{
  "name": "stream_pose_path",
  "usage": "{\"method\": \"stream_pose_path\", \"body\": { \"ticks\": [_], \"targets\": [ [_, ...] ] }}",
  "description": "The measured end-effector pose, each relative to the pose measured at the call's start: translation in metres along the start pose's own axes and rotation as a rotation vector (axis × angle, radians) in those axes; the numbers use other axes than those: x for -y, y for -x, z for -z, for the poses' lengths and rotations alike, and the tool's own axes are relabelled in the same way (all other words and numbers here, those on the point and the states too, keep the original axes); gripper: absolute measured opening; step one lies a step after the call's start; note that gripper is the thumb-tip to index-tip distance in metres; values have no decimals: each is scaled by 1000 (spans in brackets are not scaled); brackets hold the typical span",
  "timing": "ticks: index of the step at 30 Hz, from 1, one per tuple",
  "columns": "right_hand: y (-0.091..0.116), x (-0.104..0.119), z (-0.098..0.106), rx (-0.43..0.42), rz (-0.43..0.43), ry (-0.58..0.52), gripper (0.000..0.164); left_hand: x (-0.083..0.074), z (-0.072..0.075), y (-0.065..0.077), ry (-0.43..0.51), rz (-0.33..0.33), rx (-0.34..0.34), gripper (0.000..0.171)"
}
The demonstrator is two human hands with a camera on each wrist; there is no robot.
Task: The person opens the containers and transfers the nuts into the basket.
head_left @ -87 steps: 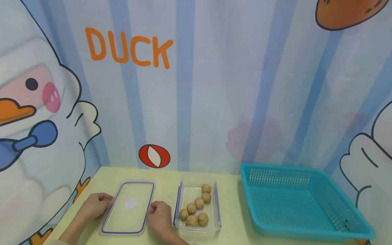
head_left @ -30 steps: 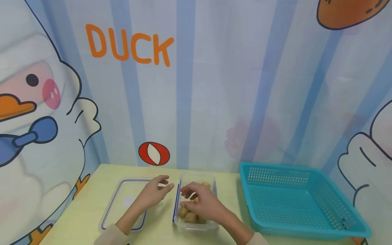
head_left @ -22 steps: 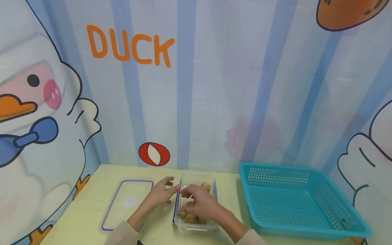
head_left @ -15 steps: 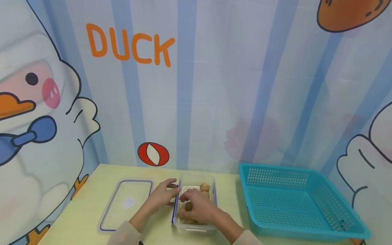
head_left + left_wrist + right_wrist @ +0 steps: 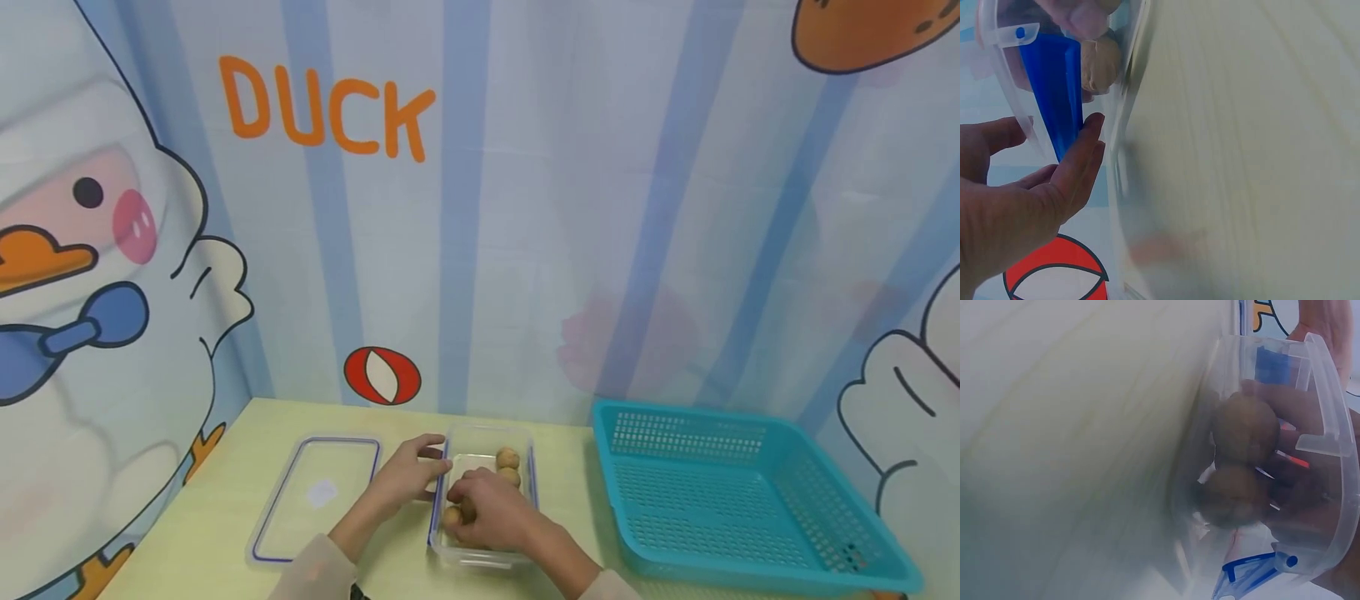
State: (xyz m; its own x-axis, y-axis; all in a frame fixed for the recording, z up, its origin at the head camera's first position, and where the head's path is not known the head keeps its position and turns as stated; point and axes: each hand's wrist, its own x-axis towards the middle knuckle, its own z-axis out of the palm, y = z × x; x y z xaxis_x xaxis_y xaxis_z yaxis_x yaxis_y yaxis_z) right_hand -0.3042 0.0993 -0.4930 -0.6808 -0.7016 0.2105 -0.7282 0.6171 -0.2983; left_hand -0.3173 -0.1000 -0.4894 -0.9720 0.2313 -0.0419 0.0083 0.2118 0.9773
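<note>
A clear plastic food container (image 5: 483, 557) with blue side latches stands at mid-table, several walnuts (image 5: 507, 458) inside. My left hand (image 5: 408, 475) holds its left wall, thumb at the rim and fingers outside along the blue latch (image 5: 1057, 87). Inside the container, my right hand (image 5: 495, 508) has its fingers and thumb curled round a walnut (image 5: 468, 509); the hand hides part of the other walnuts. Through the clear wall in the right wrist view, two walnuts (image 5: 1244, 428) show beside the right fingers.
The clear lid with a blue seal (image 5: 345, 462) lies flat left of the container, partly behind the left arm. A turquoise perforated basket (image 5: 675, 575) stands on the right. A printed curtain (image 5: 525, 208) rises behind the pale wooden table (image 5: 405, 550).
Both hands left the lid and went right to the container. Lately the left hand has closed on its left wall, while the right hand has sunk among the walnuts and gripped one.
</note>
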Motion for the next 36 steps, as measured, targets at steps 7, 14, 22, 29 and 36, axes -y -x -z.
{"method": "stream_pose_path", "body": {
  "ticks": [7, 14, 22, 29, 36],
  "targets": [
    [2, 1, 1, 19, 7, 19, 21, 1, 1, 1, 41, 2, 13, 57],
    [3, 2, -1, 21, 5, 25, 21, 2, 0, 1, 57, 8, 15, 56],
    [2, 1, 0, 3, 0, 21, 19, 8, 1, -3, 87, 10, 20, 56],
    [6, 4, 8, -55, -2, 5, 20, 6, 2, -3, 104, 21, 37, 58],
    [22, 17, 44, -80, -5, -68, 19, 7, 2, -2, 112, 43, 44, 59]
  ]
}}
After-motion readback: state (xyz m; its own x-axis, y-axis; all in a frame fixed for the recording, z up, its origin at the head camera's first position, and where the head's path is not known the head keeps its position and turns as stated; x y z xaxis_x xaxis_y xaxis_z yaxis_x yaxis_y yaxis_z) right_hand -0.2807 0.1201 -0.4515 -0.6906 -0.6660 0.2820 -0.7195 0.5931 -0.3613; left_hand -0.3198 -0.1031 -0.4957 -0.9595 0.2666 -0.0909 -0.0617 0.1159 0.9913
